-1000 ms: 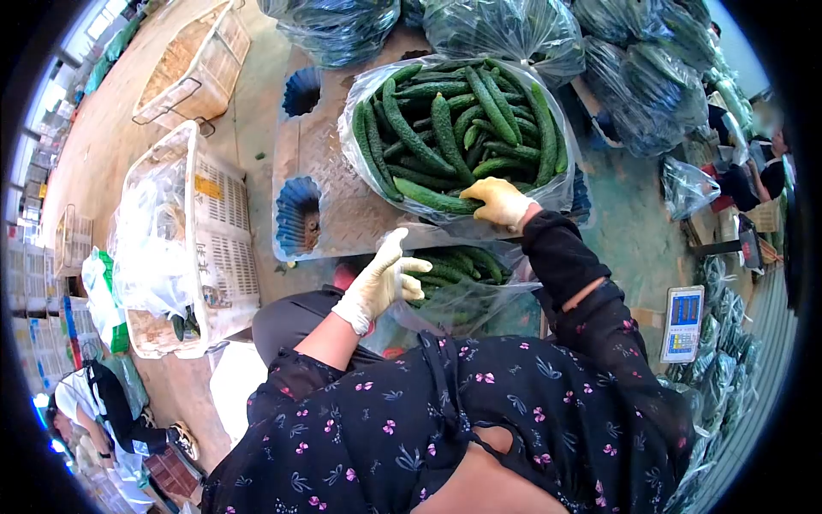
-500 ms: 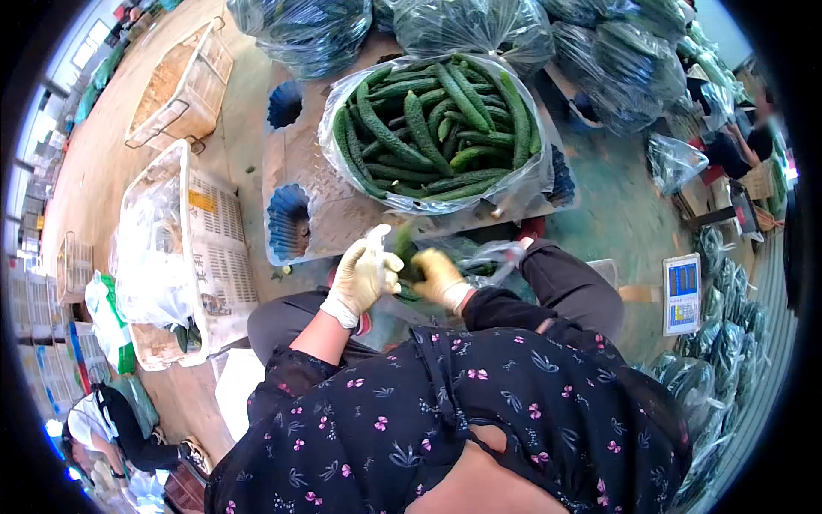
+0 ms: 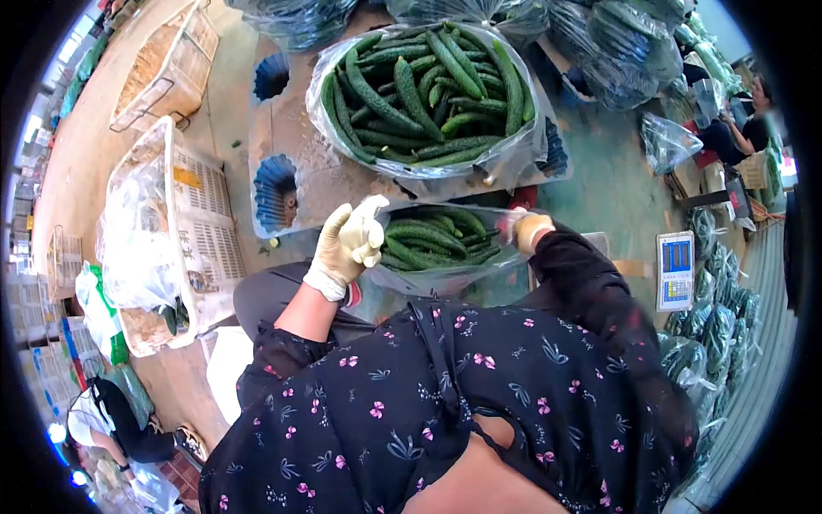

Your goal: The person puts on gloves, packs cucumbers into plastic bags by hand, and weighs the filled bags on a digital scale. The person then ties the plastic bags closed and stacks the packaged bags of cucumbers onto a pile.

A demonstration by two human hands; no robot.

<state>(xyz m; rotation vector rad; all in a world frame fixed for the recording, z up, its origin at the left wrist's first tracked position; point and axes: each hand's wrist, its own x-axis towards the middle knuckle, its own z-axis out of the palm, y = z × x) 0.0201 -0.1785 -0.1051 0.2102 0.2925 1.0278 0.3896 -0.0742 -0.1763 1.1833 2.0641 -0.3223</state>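
Observation:
A small clear plastic bag point(image 3: 445, 278) of cucumbers point(image 3: 424, 236) lies between my legs. At its right rim, my right hand point(image 3: 533, 231), gloved, is closed on the plastic film. My left hand point(image 3: 347, 244), also gloved, is raised just left of the bag with its fingers loosely bent and apart; I see nothing in it. Beyond both hands, a large open plastic bag point(image 3: 548, 141) packed with dark green cucumbers point(image 3: 415, 98) rests on a dirty plastic pallet point(image 3: 338, 201) with blue-lined holes.
At left stand a white slatted crate point(image 3: 205, 236) and another crate point(image 3: 175, 64) farther back. A scale display point(image 3: 676, 271) is on the right. Filled bags point(image 3: 612, 51) are piled at the back right. People point(image 3: 749, 128) sit at far right and bend at lower left.
My right hand has moved right from the middle to the small bag's right rim, and the cucumbers inside now show. My left hand has shifted slightly left. The view has tilted a little.

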